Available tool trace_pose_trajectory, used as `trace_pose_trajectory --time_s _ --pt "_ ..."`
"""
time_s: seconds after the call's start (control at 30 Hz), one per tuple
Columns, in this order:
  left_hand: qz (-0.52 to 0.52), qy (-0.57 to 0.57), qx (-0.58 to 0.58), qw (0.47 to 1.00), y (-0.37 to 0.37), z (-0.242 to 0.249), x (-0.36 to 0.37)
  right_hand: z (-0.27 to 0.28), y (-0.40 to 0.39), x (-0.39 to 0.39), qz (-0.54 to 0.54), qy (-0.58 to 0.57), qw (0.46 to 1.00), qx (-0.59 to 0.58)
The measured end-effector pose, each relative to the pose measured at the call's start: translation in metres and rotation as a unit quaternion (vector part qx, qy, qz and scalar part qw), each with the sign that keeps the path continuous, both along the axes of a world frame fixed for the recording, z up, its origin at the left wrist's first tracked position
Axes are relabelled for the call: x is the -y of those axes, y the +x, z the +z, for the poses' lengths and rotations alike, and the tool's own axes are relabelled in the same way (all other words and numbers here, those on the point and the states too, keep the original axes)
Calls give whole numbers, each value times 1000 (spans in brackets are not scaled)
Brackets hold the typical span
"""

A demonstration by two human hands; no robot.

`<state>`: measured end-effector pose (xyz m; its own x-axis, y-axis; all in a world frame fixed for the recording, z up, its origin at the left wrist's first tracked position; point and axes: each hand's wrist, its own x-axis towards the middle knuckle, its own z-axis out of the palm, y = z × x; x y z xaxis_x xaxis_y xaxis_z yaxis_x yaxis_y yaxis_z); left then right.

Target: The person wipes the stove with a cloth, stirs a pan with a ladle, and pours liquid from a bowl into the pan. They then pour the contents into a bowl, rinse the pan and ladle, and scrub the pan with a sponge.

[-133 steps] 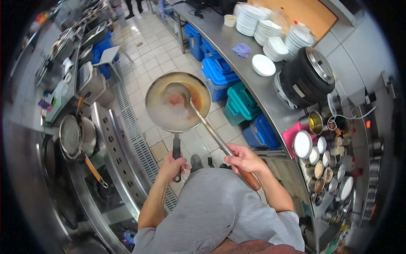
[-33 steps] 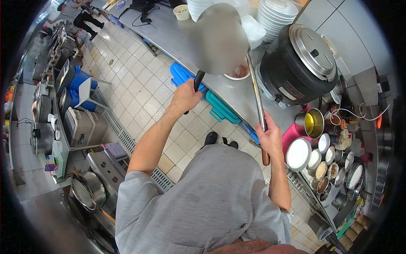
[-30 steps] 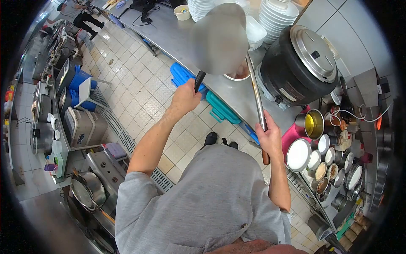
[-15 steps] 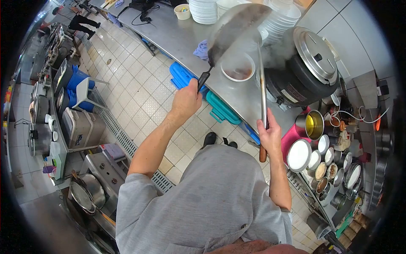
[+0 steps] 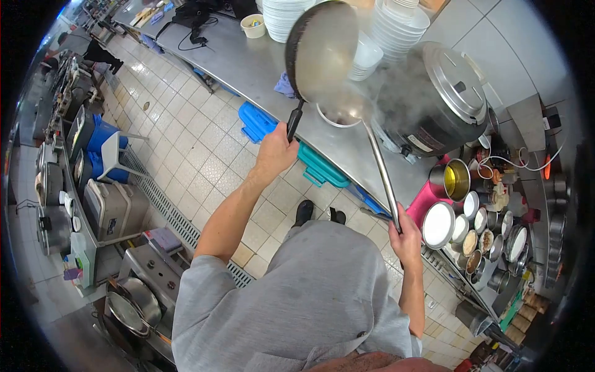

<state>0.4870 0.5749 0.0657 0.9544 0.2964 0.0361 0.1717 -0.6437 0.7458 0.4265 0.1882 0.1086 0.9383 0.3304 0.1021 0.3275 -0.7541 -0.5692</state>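
Observation:
My left hand [image 5: 277, 150] is closed around the black handle of a wok [image 5: 325, 56], held tilted on its side above the steel counter with its pale inner surface showing. Steam blurs the wok's lower edge. In my right hand [image 5: 406, 240] is the long metal handle of a ladle [image 5: 382, 162], whose head is over a white bowl [image 5: 338, 123] below the wok. Steam and the ladle head partly cover the bowl, so its contents are mostly hidden.
A black soup warmer [image 5: 427, 105] with a steel lid stands right of the bowl. Stacked white dishes [image 5: 282, 18] and a purple cloth [image 5: 285, 85] are on the counter [image 5: 238, 59]. Several seasoning containers [image 5: 471, 242] sit at right. Another person [image 5: 93, 46] is far left.
The wok has turned, so more of its inside shows. The ladle's head has come down from beside the wok to the bowl, and my right hand has drawn back toward my body.

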Motion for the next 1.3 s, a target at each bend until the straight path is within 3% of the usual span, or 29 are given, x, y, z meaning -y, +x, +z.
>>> trace_pose_trajectory --time_s 0.07,0.13,0.17,0.2,0.23,0.3,0.33,0.4,0.53,0.63,0.8,0.87,1.0,1.17,1.3 --pt "5 -16 1 1000 -1 -3 -5 10 -9 -1 -10 -7 1000 -6" --pt "28 -169 -44 984 -3 -3 -8 21 -19 -5 -90 96 976 -175" --pt "21 -169 -44 984 -5 3 -7 11 -26 2 -84 122 974 -173" --pt "28 -243 -54 968 -10 15 -5 16 -28 -1 -93 122 973 -172" --pt "35 -316 -66 946 -15 26 -3 23 -32 -7 -110 209 944 -230" --pt "31 -326 -81 941 -25 43 3 29 -37 -14 -120 360 876 -298" --pt "35 -335 -93 937 -30 48 7 32 -38 -15 -134 364 874 -291" --pt "9 -330 -102 938 -44 52 17 43 -39 -17 -67 497 794 -344" --pt "-49 -344 -123 930 -69 72 53 48 -46 -7 -15 567 744 -353" --pt "-117 -301 -133 937 -84 88 92 48 -68 18 -21 566 746 -351" --pt "-240 -247 -144 928 -104 128 193 47 -131 84 -88 606 751 -246" --pt "-307 -244 -147 908 -118 129 234 42 -171 115 -68 617 752 -221" --pt "-390 -230 -173 874 -154 143 333 43 -261 185 -138 625 756 -137" --pt "-490 -179 -194 831 -193 126 446 39 -357 263 -193 600 769 -105" --pt "-521 -131 -222 813 -208 107 513 29 -391 299 -269 614 732 -121"
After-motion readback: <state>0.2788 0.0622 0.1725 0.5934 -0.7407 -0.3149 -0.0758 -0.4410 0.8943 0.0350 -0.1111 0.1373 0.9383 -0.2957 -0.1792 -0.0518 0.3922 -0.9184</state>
